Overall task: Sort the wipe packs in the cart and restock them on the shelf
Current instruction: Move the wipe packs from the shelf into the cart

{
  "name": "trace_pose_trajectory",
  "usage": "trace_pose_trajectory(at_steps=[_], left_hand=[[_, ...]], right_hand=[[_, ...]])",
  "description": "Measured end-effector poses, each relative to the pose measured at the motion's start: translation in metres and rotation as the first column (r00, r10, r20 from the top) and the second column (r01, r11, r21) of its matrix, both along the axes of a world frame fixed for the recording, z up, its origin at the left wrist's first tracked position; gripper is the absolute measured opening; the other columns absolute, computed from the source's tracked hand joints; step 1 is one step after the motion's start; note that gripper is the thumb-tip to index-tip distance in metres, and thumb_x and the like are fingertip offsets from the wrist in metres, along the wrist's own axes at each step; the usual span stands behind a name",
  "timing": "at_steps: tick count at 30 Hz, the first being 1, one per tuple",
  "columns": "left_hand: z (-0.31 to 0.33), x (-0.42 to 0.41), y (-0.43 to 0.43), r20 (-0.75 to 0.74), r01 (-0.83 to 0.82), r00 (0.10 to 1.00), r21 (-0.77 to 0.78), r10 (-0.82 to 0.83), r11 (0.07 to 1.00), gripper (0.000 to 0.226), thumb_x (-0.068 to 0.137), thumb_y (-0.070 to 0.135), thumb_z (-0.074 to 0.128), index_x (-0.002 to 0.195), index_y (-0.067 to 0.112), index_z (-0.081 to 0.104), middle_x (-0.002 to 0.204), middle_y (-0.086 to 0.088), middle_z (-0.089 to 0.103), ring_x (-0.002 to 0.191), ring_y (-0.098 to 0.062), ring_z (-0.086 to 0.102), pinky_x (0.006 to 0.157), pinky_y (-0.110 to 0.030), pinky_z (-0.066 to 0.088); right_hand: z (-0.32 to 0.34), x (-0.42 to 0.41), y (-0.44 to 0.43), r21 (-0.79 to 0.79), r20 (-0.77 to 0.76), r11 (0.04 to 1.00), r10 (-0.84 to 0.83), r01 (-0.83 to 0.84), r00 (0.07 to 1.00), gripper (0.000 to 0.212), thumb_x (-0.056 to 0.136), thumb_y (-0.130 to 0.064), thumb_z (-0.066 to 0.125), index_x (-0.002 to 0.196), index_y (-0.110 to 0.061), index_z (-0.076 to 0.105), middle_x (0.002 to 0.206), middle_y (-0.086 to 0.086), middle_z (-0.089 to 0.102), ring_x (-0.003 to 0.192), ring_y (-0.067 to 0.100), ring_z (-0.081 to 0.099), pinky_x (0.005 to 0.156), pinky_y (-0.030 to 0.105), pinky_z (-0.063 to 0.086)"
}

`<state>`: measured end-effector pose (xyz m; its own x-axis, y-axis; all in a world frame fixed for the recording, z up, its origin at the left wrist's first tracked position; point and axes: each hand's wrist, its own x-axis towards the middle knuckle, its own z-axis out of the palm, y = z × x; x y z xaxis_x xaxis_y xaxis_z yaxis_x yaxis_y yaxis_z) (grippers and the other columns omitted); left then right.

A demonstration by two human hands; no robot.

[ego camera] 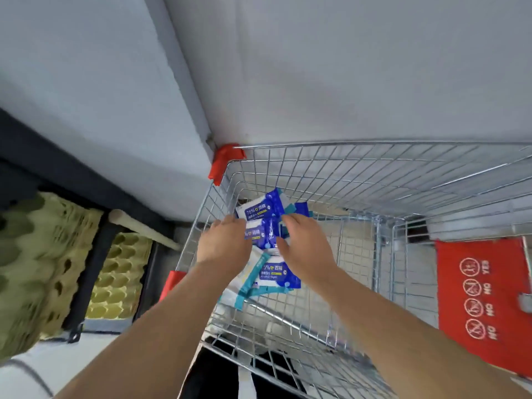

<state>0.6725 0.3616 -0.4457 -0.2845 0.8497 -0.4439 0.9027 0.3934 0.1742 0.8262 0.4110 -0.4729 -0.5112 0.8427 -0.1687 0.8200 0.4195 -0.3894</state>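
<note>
Heaped in the far-left corner of the wire cart: blue alcohol wipe packs, with one more blue pack and teal-edged white packs toward the cart's near side. Flanking the heap, left hand and right hand, fingers held together, tips touching the blue packs; cannot tell whether gripping. Left of the cart, egg trays. At the cart's right end, red flap with warning icons.

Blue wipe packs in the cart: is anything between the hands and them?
Nothing visible. The left hand and right hand are down inside the cart, one on each side of the blue wipe packs. The cart's top is open above them.
</note>
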Motion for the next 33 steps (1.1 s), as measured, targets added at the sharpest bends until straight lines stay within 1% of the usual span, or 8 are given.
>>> trace_pose_trajectory(at_steps=[5,9,17,21,24,28,30,33], left_hand=[[0.112,-0.013,-0.023,-0.148,0.047,0.989,0.169,-0.022,0.985,0.033,0.095,0.032,0.043,0.125,0.022,0.053,0.126,-0.001,0.053,0.115,-0.023,0.051,0.089,-0.034,0.041],[0.196,-0.039,-0.056,-0.206,0.019,0.977,0.337,0.054,0.941,0.035,0.096,0.034,0.042,0.128,0.021,0.052,0.127,0.001,0.054,0.113,-0.024,0.052,0.090,-0.035,0.041],[0.343,-0.113,-0.147,-0.289,-0.058,0.910,0.618,0.296,0.784,0.033,0.096,0.037,0.044,0.118,0.019,0.060,0.119,0.002,0.060,0.107,-0.023,0.056,0.091,-0.035,0.043],[0.396,-0.161,-0.208,-0.292,-0.082,0.854,0.742,0.431,0.666,0.033,0.094,0.037,0.051,0.117,0.018,0.064,0.116,0.001,0.064,0.106,-0.026,0.058,0.088,-0.036,0.042],[0.426,-0.197,-0.255,-0.298,-0.090,0.816,0.781,0.495,0.618,0.034,0.094,0.039,0.051,0.119,0.019,0.063,0.112,0.002,0.064,0.104,-0.025,0.058,0.087,-0.034,0.041],[0.454,-0.254,-0.319,-0.295,-0.119,0.790,0.786,0.537,0.607,0.035,0.093,0.041,0.049,0.120,0.021,0.061,0.116,0.003,0.062,0.109,-0.025,0.055,0.089,-0.034,0.041],[0.464,-0.285,-0.350,-0.319,-0.141,0.765,0.765,0.559,0.629,0.035,0.094,0.041,0.048,0.122,0.024,0.059,0.118,0.004,0.061,0.108,-0.024,0.054,0.085,-0.034,0.040],[0.473,-0.334,-0.388,-0.339,-0.201,0.738,0.715,0.584,0.670,0.034,0.094,0.043,0.047,0.121,0.027,0.058,0.117,0.004,0.059,0.107,-0.023,0.054,0.080,-0.033,0.039]], right_hand=[[0.113,-0.020,0.001,0.131,0.051,0.966,0.216,-0.221,0.975,0.040,0.090,-0.028,0.053,0.128,-0.012,0.054,0.125,0.004,0.057,0.116,0.026,0.049,0.100,0.032,0.033],[0.211,-0.052,-0.009,0.272,0.037,0.893,0.363,-0.359,0.931,0.034,0.089,-0.023,0.054,0.120,-0.012,0.060,0.118,0.005,0.062,0.108,0.026,0.053,0.099,0.034,0.034],[0.369,-0.156,-0.068,0.467,0.029,0.704,0.592,-0.535,0.805,0.036,0.092,-0.029,0.052,0.123,-0.011,0.057,0.125,0.006,0.059,0.119,0.026,0.050,0.107,0.035,0.024],[0.428,-0.215,-0.121,0.540,-0.011,0.617,0.685,-0.572,0.728,0.042,0.095,-0.030,0.050,0.134,-0.013,0.051,0.133,0.003,0.055,0.126,0.023,0.047,0.115,0.035,0.018],[0.459,-0.260,-0.165,0.588,-0.038,0.580,0.717,-0.564,0.696,0.040,0.095,-0.031,0.050,0.131,-0.014,0.053,0.129,0.001,0.057,0.125,0.021,0.048,0.115,0.034,0.016],[0.487,-0.323,-0.225,0.604,-0.073,0.590,0.711,-0.536,0.699,0.034,0.094,-0.033,0.050,0.120,-0.012,0.057,0.120,0.003,0.061,0.118,0.022,0.051,0.110,0.031,0.021],[0.498,-0.353,-0.252,0.586,-0.085,0.604,0.708,-0.540,0.701,0.038,0.094,-0.035,0.050,0.126,-0.015,0.055,0.127,0.003,0.059,0.122,0.022,0.049,0.111,0.033,0.022],[0.507,-0.396,-0.283,0.523,-0.088,0.648,0.687,-0.554,0.721,0.050,0.093,-0.041,0.052,0.137,-0.019,0.047,0.135,0.003,0.054,0.123,0.024,0.049,0.106,0.035,0.033]])
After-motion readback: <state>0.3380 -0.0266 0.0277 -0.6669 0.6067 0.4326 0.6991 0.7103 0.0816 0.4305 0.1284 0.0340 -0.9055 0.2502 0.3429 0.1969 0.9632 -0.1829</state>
